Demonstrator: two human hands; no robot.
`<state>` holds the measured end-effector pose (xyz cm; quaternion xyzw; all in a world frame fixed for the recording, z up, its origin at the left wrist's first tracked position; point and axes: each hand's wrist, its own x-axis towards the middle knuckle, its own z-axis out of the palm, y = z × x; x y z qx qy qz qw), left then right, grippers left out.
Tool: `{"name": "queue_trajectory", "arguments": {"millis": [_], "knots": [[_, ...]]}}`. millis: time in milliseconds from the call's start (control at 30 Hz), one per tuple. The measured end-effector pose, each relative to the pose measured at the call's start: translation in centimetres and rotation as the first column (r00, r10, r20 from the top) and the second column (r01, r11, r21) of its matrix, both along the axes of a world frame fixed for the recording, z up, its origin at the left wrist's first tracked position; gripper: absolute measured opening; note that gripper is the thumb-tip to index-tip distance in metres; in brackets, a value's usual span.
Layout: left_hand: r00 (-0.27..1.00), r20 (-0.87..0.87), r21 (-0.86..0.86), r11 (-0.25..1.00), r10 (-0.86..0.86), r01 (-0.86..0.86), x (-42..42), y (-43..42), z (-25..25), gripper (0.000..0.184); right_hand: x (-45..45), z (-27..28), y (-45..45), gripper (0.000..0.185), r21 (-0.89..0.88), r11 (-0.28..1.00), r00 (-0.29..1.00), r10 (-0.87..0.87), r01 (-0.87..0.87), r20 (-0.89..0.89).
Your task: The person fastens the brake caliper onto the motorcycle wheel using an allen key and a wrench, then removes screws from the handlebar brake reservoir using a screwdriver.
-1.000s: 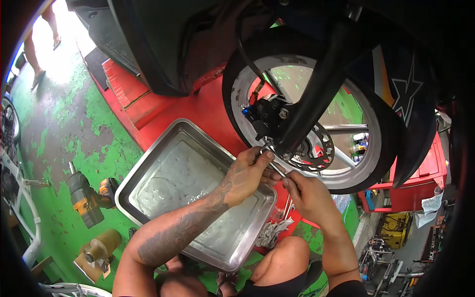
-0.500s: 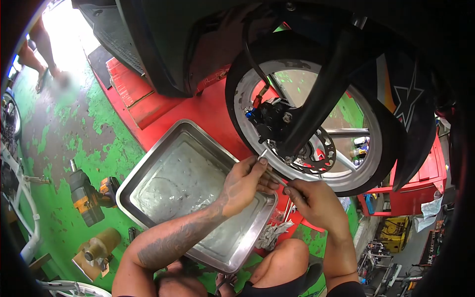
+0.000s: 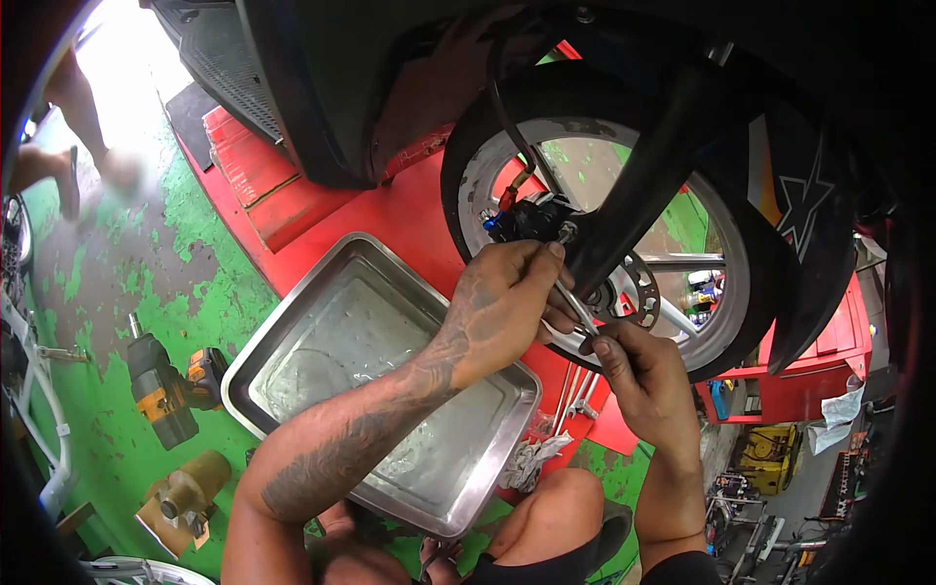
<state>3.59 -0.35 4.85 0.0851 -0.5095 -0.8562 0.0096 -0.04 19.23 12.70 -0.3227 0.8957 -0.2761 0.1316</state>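
Observation:
A long, slim metal wrench (image 3: 577, 308) runs between my two hands; its exact tip shape is hard to make out. My left hand (image 3: 517, 288) is closed around its upper part, close to a bolt (image 3: 567, 232) at the black brake caliper (image 3: 531, 222). Lower down, my right hand (image 3: 643, 380) pinches the other end between thumb and fingers. The caliper sits beside the dark fork leg (image 3: 639, 185) of a motorcycle's front wheel (image 3: 492, 161). Part of the brake disc (image 3: 643, 292) shows behind the fork, and my left hand hides some of the wheel rim.
A metal tray (image 3: 292, 331) with clear liquid lies below the wheel on the red stand (image 3: 419, 214). Several tools (image 3: 575, 400) and a crumpled rag (image 3: 534, 460) are beside it. A cordless impact wrench (image 3: 161, 385) rests on the green floor. Another person's legs (image 3: 78, 107) are at upper left.
Both hands have moved up with the wrench, the left one to the caliper bolt. The wrench now stands steeper. The person at upper left has shifted their feet.

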Motion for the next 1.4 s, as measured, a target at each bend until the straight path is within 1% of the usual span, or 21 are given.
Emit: {"name": "queue_trajectory", "arguments": {"millis": [100,200,300,400,500,600,667,733,800,867,900,933,967,1033,1067,1133,1167,1233,1267,1333,1400], "knots": [[1.000,0.027,0.056,0.998,-0.015,0.013,-0.1,-0.1,0.5,0.044,-0.2,0.7,0.1,0.022,0.014,0.999,0.999,-0.030,0.029,0.045],[0.998,0.064,0.204,0.979,-0.021,0.008,-0.1,0.1,0.9,0.043,0.3,3.3,-0.5,0.022,0.141,0.989,0.996,-0.029,0.041,-0.083],[0.995,0.093,0.355,0.935,-0.044,0.008,0.0,0.2,1.5,0.040,1.9,7.9,-3.0,0.023,0.303,0.953,0.938,0.117,-0.013,-0.325],[0.992,0.113,0.436,0.900,-0.055,0.000,-0.2,-0.3,1.9,0.036,2.2,10.2,-5.0,0.028,0.372,0.923,0.865,0.264,-0.099,-0.426],[0.989,0.139,0.483,0.876,-0.053,-0.021,-0.4,-0.2,2.5,0.036,2.1,11.4,-6.9,0.029,0.457,0.880,0.840,0.343,-0.132,-0.420],[0.991,0.130,0.363,0.932,-0.031,-0.018,-0.4,-0.3,2.3,0.036,1.8,11.5,-7.2,0.027,0.568,0.816,0.814,0.399,-0.105,-0.422],[0.997,0.077,0.139,0.990,-0.012,0.002,-0.4,-0.4,2.3,0.038,0.9,10.6,-6.4,0.025,0.616,0.780,0.831,0.412,-0.110,-0.373],[0.999,0.027,-0.086,0.996,0.023,-0.021,-0.5,-0.3,1.9,0.042,-0.3,8.4,-4.9,0.023,0.629,0.764,0.875,0.396,-0.145,-0.278],[0.990,-0.100,-0.429,0.894,0.099,-0.132,-1.0,0.1,0.5,0.043,-1.0,5.8,-3.3,0.026,0.517,0.835,0.928,0.324,-0.190,-0.182],[0.974,-0.189,-0.576,0.790,0.121,-0.210,-1.2,0.4,-0.3,0.043,-1.1,2.2,-1.3,0.027,0.384,0.909,0.955,0.243,-0.163,-0.170],[0.970,-0.209,-0.576,0.786,0.127,-0.227,-1.2,0.5,-0.4,0.043,-1.1,1.3,-0.8,0.028,0.312,0.939,0.966,0.202,-0.144,-0.162],[0.977,-0.171,-0.516,0.833,0.126,-0.197,-1.3,0.5,-0.1,0.043,-0.8,1.2,-0.8,0.027,0.346,0.937,0.998,0.061,-0.052,-0.015],[0.983,-0.133,-0.453,0.875,0.124,-0.172,-1.3,0.5,0.3,0.043,-0.8,1.4,-0.9,0.026,0.324,0.945,0.999,0.048,-0.043,-0.008],[0.996,0.059,-0.151,0.987,0.064,-0.054,-1.1,0.5,2.2,0.043,-1.0,2.1,-1.3,0.025,0.289,0.957,1.000,0.021,-0.024,0.014],[0.996,0.060,-0.145,0.988,0.065,-0.056,-1.2,0.6,2.2,0.042,-1.4,2.6,-1.7,0.023,0.355,0.932,0.997,0.072,-0.073,0.014],[0.996,0.054,-0.132,0.989,0.075,-0.067,-1.3,0.7,2.2,0.042,-2.6,2.5,-2.0,0.023,0.376,0.917,0.991,0.122,-0.132,0.051],[0.995,0.052,-0.159,0.984,0.084,-0.074,-1.2,0.8,2.2,0.042,-2.9,2.3,-2.0,0.023,0.388,0.907,0.987,0.147,-0.162,0.070],[0.994,0.038,-0.212,0.973,0.103,-0.093,-1.0,0.6,2.0,0.042,-2.8,-0.7,-0.5,0.023,0.239,0.962,0.990,0.143,-0.134,-0.020],[0.995,0.004,-0.287,0.953,0.101,-0.096,-0.8,0.5,1.8,0.041,-2.8,-1.8,-0.1,0.023,0.158,0.979,0.988,0.143,-0.131,-0.067],[0.996,-0.049,-0.439,0.894,0.073,-0.087,-0.4,0.7,0.6,0.041,-2.3,-2.3,0.1,0.024,0.125,0.986,0.980,0.130,-0.112,-0.151],[0.981,-0.154,-0.567,0.802,0.121,-0.188,-0.5,1.1,-0.1,0.038,-2.1,-3.2,0.3,0.025,0.097,0.988,0.961,0.138,-0.118,-0.240]]}}
